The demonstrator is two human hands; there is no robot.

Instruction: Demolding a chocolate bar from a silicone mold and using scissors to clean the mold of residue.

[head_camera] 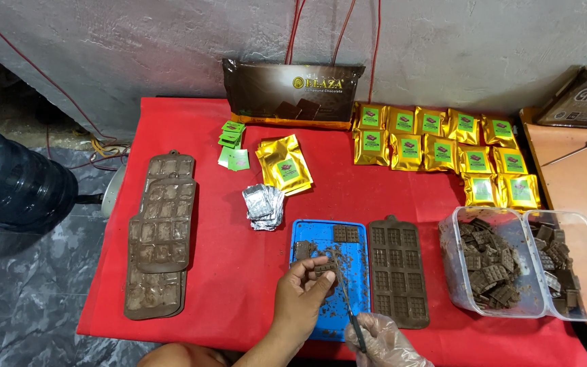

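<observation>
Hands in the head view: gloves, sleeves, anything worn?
Left hand is bare: no glove, no sleeve on the forearm in view, no ring or watch visible. Right hand wears a thin, clear, crinkled disposable plastic glove; its wrist is cut off by the frame edge.

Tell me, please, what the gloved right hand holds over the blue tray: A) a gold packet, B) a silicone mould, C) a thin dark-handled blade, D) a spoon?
C: the gloved right hand grips a thin blade with a dark handle, its tip reaching up over the blue tray toward the chocolate piece in the left hand.
</observation>
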